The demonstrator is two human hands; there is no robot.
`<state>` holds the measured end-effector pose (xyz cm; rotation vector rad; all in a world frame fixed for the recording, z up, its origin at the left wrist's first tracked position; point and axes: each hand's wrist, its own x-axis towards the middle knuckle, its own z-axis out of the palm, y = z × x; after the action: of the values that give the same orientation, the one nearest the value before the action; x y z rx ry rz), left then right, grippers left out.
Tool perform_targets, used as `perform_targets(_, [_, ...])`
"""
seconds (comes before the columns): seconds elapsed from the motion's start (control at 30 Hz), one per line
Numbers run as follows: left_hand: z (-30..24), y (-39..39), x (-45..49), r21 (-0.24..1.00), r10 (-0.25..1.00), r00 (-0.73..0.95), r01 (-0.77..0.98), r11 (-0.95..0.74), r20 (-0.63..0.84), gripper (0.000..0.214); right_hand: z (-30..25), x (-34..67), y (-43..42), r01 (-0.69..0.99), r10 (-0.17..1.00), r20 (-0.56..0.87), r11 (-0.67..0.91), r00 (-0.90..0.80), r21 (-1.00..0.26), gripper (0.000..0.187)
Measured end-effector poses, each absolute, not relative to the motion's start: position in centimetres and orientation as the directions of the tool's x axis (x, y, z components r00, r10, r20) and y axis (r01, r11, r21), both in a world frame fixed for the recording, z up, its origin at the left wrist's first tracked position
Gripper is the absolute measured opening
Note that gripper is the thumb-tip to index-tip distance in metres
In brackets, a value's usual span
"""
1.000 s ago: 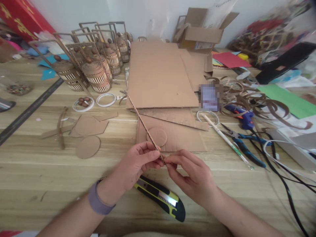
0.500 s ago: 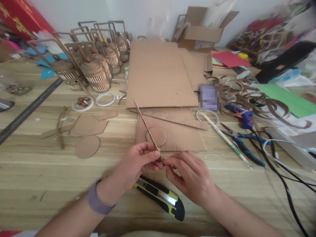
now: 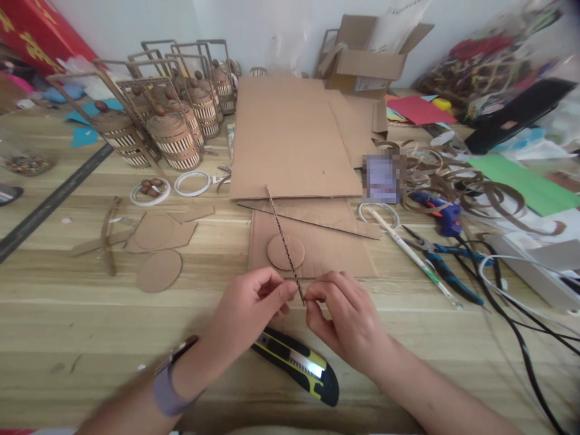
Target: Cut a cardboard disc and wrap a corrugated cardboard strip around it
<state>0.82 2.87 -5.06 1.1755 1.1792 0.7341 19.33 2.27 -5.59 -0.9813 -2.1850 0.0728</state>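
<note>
A thin corrugated cardboard strip (image 3: 281,234) is seen edge-on, rising away from me over the table. My left hand (image 3: 254,305) pinches it near its lower end between thumb and fingers. Close beside, my right hand (image 3: 347,314) pinches the strip's near tip. Below both hands lies a yellow and black utility knife (image 3: 299,365), partly covered by the left hand. Beyond the strip, a cardboard disc (image 3: 275,251) rests on a flat cardboard sheet (image 3: 344,260). Another loose disc (image 3: 158,270) lies to the left.
A large cardboard sheet (image 3: 290,133) lies at the back centre. Bamboo lanterns (image 3: 174,142) stand back left. Pliers (image 3: 446,272), a glue gun (image 3: 439,211), its cords and curled brown strips (image 3: 489,181) crowd the right. White tape rings (image 3: 193,183) lie left of centre.
The strip's far end has swung to the right, and the strip now stands steeper in view. My left hand has shifted slightly; both hands still pinch the strip.
</note>
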Motion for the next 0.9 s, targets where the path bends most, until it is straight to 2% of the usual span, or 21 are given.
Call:
perform_targets(0.07, [-4.68, 2.63, 0.66, 0.959, 0.946, 0.287, 0.273, 0.069, -0.150, 0.027, -5.57, 19.41, 2.19, 0.626, 0.682, 0.588, 0.699, -0.435, -0.347, 0.016])
perform_targets(0.17, [-4.37, 2.41, 0.65, 0.910, 0.924, 0.379, 0.363, -0.198, 0.050, 0.020, -5.47, 19.53, 2.09, 0.596, 0.686, 0.581, 0.705, -0.438, -0.384, 0.014])
perform_targets(0.37, [-4.57, 2.10, 0.65, 0.793, 0.852, 0.462, 0.410, -0.451, 0.246, 0.013, -5.27, 19.69, 2.05, 0.563, 0.673, 0.601, 0.721, -0.431, -0.403, 0.018])
perform_targets(0.57, [-4.58, 1.91, 0.57, 0.709, 0.809, 0.492, 0.443, -0.549, 0.320, 0.015, -5.06, 19.64, 2.34, 0.526, 0.648, 0.614, 0.749, -0.451, -0.404, 0.018])
perform_targets(0.9, [-4.49, 2.03, 0.56, 0.674, 0.777, 0.533, 0.441, -0.593, 0.335, 0.014, -4.79, 19.85, 2.68, 0.494, 0.621, 0.611, 0.776, -0.492, -0.392, 0.020])
